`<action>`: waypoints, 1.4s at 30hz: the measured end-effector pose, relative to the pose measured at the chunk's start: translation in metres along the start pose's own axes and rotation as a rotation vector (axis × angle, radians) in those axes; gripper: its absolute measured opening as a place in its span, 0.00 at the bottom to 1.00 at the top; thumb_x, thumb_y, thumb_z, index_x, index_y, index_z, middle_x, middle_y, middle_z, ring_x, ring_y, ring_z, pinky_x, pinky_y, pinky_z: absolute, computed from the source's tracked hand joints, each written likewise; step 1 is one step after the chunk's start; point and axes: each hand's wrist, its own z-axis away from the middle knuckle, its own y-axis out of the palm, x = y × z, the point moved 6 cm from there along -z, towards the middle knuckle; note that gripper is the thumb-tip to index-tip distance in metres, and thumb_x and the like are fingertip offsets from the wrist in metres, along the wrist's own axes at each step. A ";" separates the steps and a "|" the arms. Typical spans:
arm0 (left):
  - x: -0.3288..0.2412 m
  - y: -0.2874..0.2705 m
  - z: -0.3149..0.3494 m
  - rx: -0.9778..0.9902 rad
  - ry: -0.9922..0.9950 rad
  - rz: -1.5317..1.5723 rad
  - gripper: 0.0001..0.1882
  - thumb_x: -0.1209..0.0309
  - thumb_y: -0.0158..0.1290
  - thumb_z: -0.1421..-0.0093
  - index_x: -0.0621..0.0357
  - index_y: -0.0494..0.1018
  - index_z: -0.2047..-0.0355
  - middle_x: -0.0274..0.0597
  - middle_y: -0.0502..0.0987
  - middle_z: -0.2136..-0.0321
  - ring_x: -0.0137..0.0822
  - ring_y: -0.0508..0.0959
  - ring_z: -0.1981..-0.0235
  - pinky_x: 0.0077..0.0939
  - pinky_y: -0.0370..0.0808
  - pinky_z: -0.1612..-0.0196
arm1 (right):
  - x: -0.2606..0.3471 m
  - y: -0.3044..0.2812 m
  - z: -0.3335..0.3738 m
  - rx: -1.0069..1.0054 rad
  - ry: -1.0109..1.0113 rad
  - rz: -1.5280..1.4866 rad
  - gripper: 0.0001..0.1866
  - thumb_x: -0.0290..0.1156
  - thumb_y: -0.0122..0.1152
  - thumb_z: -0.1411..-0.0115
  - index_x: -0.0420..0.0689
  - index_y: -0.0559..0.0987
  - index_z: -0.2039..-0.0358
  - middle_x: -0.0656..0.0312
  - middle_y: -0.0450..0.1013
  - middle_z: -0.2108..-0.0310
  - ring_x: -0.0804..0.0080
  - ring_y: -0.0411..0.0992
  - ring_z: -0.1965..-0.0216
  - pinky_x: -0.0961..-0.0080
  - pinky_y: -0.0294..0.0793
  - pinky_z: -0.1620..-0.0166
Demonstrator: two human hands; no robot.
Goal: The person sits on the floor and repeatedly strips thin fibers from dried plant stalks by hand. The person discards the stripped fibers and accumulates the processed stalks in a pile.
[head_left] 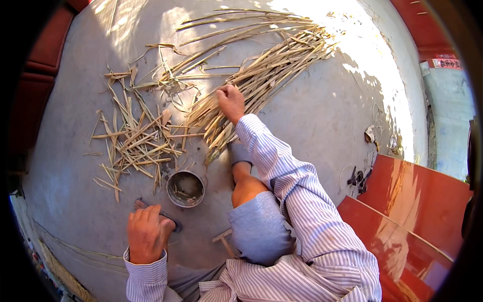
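Observation:
A long bundle of dry plant stalks point(271, 65) lies on the concrete floor in front of me, slanting from near my foot up to the far right. My right hand point(232, 103) is closed over the near part of this bundle, its fingers curled down among the stalks. How many stalks it grips is hidden. My left hand point(147, 233) is raised at the lower left, back upward, with its fingers bent inward. Whatever its fingers may hold cannot be seen. Between my feet stands a round metal pot point(185, 189) with a dark inside, just beyond my left hand.
Cut stalk pieces and husks point(138, 143) are scattered left of the bundle. Red panels point(397, 211) rise at the lower right, and dark red furniture point(43, 65) stands at the left edge. Small black objects point(359, 178) lie near the red panels. My shod foot point(240, 153) is beside the bundle's end.

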 end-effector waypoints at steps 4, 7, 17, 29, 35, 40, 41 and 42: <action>-0.001 0.004 -0.004 0.036 -0.001 -0.043 0.21 0.71 0.61 0.54 0.66 0.72 0.59 0.51 0.76 0.64 0.50 0.73 0.64 0.39 0.67 0.60 | -0.155 -0.058 0.018 -0.169 0.389 0.211 0.15 0.35 0.59 0.46 0.39 0.77 0.61 0.50 0.78 0.65 0.57 0.76 0.61 0.67 0.73 0.55; -0.002 0.013 -0.011 0.076 0.027 -0.059 0.20 0.68 0.56 0.49 0.69 0.72 0.58 0.52 0.77 0.62 0.47 0.74 0.64 0.39 0.65 0.60 | -0.177 -0.059 0.019 -0.140 0.425 0.290 0.18 0.36 0.61 0.46 0.38 0.77 0.59 0.49 0.77 0.65 0.56 0.76 0.60 0.66 0.73 0.53; -0.005 0.030 -0.029 0.132 0.008 -0.056 0.21 0.67 0.59 0.52 0.68 0.73 0.59 0.49 0.77 0.65 0.45 0.74 0.65 0.38 0.66 0.62 | -0.190 -0.056 -0.009 0.011 0.608 0.347 0.26 0.41 0.63 0.52 0.32 0.75 0.60 0.36 0.74 0.60 0.43 0.72 0.53 0.63 0.70 0.49; -0.007 0.018 -0.013 0.011 0.030 -0.060 0.22 0.72 0.62 0.57 0.64 0.73 0.60 0.47 0.76 0.67 0.46 0.73 0.66 0.38 0.66 0.62 | -0.175 -0.095 -0.001 0.015 0.728 0.323 0.26 0.35 0.56 0.55 0.30 0.76 0.57 0.37 0.75 0.59 0.42 0.73 0.53 0.62 0.71 0.50; -0.017 -0.019 0.002 -0.474 0.152 -0.150 0.22 0.71 0.64 0.56 0.60 0.73 0.60 0.44 0.77 0.66 0.42 0.76 0.67 0.35 0.68 0.63 | -0.066 -0.112 -0.009 0.295 0.737 -0.663 0.04 0.27 0.56 0.40 0.41 0.76 0.69 0.62 0.77 0.72 0.79 0.75 0.75 0.84 0.74 0.78; -0.047 -0.068 0.030 -0.915 0.350 -0.118 0.15 0.72 0.61 0.47 0.59 0.73 0.59 0.42 0.79 0.61 0.39 0.78 0.64 0.33 0.68 0.62 | 0.125 -0.103 0.023 0.498 0.547 -1.069 0.07 0.33 0.60 0.38 0.43 0.76 0.66 0.66 0.77 0.71 0.79 0.76 0.72 0.84 0.77 0.73; -0.055 -0.072 0.031 -0.982 0.379 -0.177 0.16 0.72 0.62 0.47 0.57 0.73 0.58 0.39 0.79 0.60 0.37 0.78 0.62 0.32 0.68 0.60 | 0.155 -0.106 0.039 0.509 0.509 -1.026 0.08 0.34 0.61 0.38 0.43 0.76 0.67 0.66 0.77 0.71 0.79 0.76 0.71 0.84 0.77 0.71; -0.063 -0.080 0.035 -1.021 0.376 -0.235 0.18 0.73 0.62 0.48 0.56 0.72 0.56 0.38 0.79 0.59 0.37 0.78 0.60 0.31 0.68 0.59 | 0.185 -0.106 0.058 0.562 0.496 -1.004 0.08 0.34 0.61 0.38 0.43 0.77 0.66 0.66 0.77 0.70 0.79 0.76 0.70 0.85 0.77 0.71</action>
